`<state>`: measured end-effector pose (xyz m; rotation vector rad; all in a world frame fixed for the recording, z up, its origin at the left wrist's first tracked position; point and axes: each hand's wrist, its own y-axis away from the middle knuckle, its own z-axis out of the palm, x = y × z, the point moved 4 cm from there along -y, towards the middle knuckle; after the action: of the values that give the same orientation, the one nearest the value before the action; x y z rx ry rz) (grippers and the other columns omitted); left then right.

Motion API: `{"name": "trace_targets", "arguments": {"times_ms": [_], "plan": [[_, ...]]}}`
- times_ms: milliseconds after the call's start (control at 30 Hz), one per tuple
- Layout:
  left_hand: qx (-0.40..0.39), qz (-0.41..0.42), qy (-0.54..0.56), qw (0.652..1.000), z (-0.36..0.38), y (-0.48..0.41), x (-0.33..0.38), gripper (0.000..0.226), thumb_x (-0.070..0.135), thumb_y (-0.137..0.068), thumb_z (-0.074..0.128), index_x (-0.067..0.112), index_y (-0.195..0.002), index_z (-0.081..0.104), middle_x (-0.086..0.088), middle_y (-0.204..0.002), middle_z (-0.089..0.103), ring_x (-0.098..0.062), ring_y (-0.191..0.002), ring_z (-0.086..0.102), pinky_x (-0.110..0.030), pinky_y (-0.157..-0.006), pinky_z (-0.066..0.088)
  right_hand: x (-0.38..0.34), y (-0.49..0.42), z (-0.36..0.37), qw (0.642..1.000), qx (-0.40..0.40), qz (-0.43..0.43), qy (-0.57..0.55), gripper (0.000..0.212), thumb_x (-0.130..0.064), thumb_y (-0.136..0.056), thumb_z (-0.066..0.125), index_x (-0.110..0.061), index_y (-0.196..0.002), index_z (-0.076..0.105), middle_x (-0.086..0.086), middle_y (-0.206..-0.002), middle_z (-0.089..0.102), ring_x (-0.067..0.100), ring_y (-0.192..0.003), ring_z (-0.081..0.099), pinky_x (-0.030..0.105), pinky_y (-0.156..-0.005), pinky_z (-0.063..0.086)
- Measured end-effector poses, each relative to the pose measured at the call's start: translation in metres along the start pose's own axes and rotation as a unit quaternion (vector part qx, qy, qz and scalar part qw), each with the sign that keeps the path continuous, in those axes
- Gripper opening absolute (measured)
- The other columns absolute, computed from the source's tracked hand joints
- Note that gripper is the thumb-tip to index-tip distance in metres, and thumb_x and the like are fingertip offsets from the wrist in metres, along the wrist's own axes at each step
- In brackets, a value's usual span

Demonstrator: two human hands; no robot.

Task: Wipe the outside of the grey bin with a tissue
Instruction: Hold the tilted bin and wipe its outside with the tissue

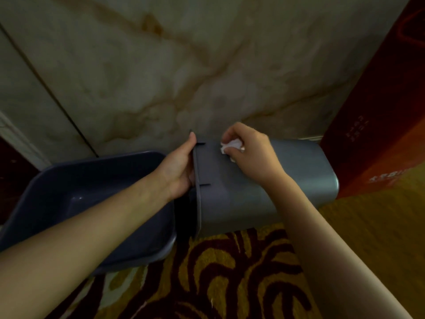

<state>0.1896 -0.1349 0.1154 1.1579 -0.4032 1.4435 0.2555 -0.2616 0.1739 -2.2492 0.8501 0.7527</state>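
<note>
The grey bin point(271, 187) lies on its side on the carpet, its open mouth facing left and its base toward the right. My left hand point(179, 171) grips the rim of the mouth, fingers hidden inside the bin. A crumpled white tissue point(231, 147) is pinched in my right hand point(249, 150), which presses it onto the upper outside wall of the bin, close to the rim.
A second grey tub point(76, 187) sits open side up at the left, partly under my left forearm. A marble-patterned wall point(195, 72) rises behind. A red box point(381, 125) stands at the right. Patterned red and gold carpet point(230, 272) covers the floor in front.
</note>
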Motion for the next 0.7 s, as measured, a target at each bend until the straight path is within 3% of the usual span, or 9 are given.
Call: {"name": "trace_targets", "arguments": {"times_ms": [100, 167, 233, 367, 500, 567, 700], "plan": [[0.005, -0.001, -0.009, 1.000, 0.001, -0.001, 0.001, 0.043, 0.049, -0.093, 0.038, 0.017, -0.098, 0.066, 0.000, -0.075, 0.078, -0.013, -0.068, 0.074, -0.025, -0.053, 0.059, 0.017, 0.011, -0.016, 0.996, 0.063, 0.063, 0.010, 0.008, -0.005, -0.080, 0.065, -0.011, -0.083, 0.062, 0.002, -0.080, 0.061, 0.027, -0.088, 0.059, 0.024, -0.065, 0.036], [0.007, 0.003, -0.009, 1.000, 0.001, -0.002, 0.001, 0.044, 0.050, -0.093, 0.039, 0.016, -0.099, 0.066, -0.001, -0.077, 0.078, -0.014, -0.070, 0.074, -0.026, -0.056, 0.059, 0.008, 0.014, -0.016, 0.994, 0.092, 0.052, 0.000, 0.007, -0.007, -0.081, 0.064, -0.012, -0.086, 0.063, 0.003, -0.084, 0.064, 0.026, -0.091, 0.058, 0.026, -0.067, 0.039], [0.008, 0.008, -0.005, 1.000, -0.001, -0.002, 0.000, 0.045, 0.050, -0.093, 0.038, 0.015, -0.097, 0.067, -0.002, -0.078, 0.078, -0.014, -0.072, 0.074, -0.025, -0.059, 0.060, -0.013, 0.011, -0.005, 0.997, 0.073, -0.005, -0.030, 0.009, -0.007, -0.080, 0.065, -0.012, -0.088, 0.064, 0.006, -0.091, 0.069, 0.024, -0.092, 0.060, 0.030, -0.074, 0.045], [-0.017, 0.000, 0.024, 1.000, -0.003, 0.000, -0.002, 0.051, 0.048, -0.095, 0.034, 0.011, -0.092, 0.069, -0.007, -0.080, 0.078, -0.016, -0.075, 0.074, -0.025, -0.058, 0.058, -0.034, 0.007, 0.021, 0.996, -0.015, -0.086, -0.027, 0.012, -0.001, -0.078, 0.066, -0.004, -0.090, 0.066, 0.009, -0.091, 0.067, 0.026, -0.093, 0.057, 0.020, -0.072, 0.034], [-0.023, -0.005, 0.028, 0.999, -0.002, 0.001, -0.001, 0.056, 0.048, -0.095, 0.033, 0.010, -0.082, 0.073, -0.009, -0.079, 0.077, -0.017, -0.073, 0.074, -0.026, -0.055, 0.058, -0.028, 0.005, 0.024, 0.995, -0.019, -0.095, -0.024, 0.009, -0.004, -0.079, 0.066, -0.005, -0.088, 0.066, -0.011, -0.076, 0.056, 0.025, -0.089, 0.055, 0.020, -0.066, 0.031], [-0.012, -0.004, 0.023, 1.000, 0.000, -0.001, 0.001, 0.054, 0.048, -0.095, 0.035, 0.011, -0.083, 0.072, -0.007, -0.076, 0.078, -0.017, -0.069, 0.074, -0.027, -0.053, 0.058, -0.017, 0.003, 0.020, 0.997, 0.012, -0.068, -0.022, 0.007, -0.005, -0.078, 0.067, -0.006, -0.085, 0.066, -0.016, -0.072, 0.052, 0.026, -0.086, 0.056, 0.021, -0.065, 0.032], [0.021, -0.004, -0.002, 1.000, 0.000, -0.005, 0.005, 0.044, 0.049, -0.093, 0.039, 0.016, -0.088, 0.067, -0.002, -0.070, 0.077, -0.016, -0.063, 0.074, -0.028, -0.046, 0.057, 0.036, 0.011, -0.010, 0.993, 0.101, 0.064, 0.011, 0.004, -0.011, -0.079, 0.067, -0.012, -0.083, 0.066, 0.007, -0.091, 0.071, 0.028, -0.090, 0.061, 0.033, -0.077, 0.046]]}}
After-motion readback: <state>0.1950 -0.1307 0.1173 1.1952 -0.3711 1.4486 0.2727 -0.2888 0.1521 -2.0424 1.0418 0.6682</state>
